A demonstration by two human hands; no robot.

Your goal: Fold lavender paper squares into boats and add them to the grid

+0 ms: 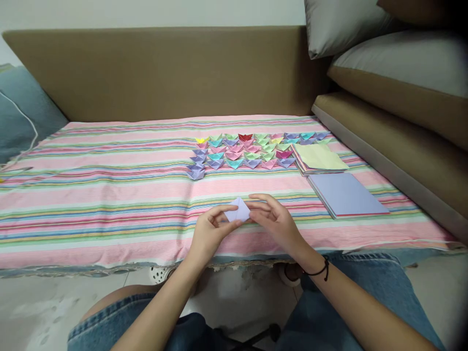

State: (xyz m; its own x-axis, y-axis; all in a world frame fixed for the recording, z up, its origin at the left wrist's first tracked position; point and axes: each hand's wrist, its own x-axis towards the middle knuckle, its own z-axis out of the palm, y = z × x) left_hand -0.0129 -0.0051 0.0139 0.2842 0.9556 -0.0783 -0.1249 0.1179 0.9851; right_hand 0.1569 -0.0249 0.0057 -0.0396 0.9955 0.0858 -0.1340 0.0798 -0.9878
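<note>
Both my hands pinch one small folded piece of lavender paper [238, 210] just above the striped cloth near its front edge. My left hand [209, 234] grips its left corner with thumb and fingers closed. My right hand [275, 220] holds the right side, fingers curled over it. Beyond the hands, rows of several finished paper boats [252, 150] in pink, blue, green, yellow, purple and red lie on the cloth.
A pink striped cloth [109, 195] covers the low surface. Two stacks of paper sheets lie at the right: a lavender-topped one [345, 194] and a yellow-topped one [320, 157]. Brown sofa back and cushions [402, 97] rise behind and right. My knees in jeans are below.
</note>
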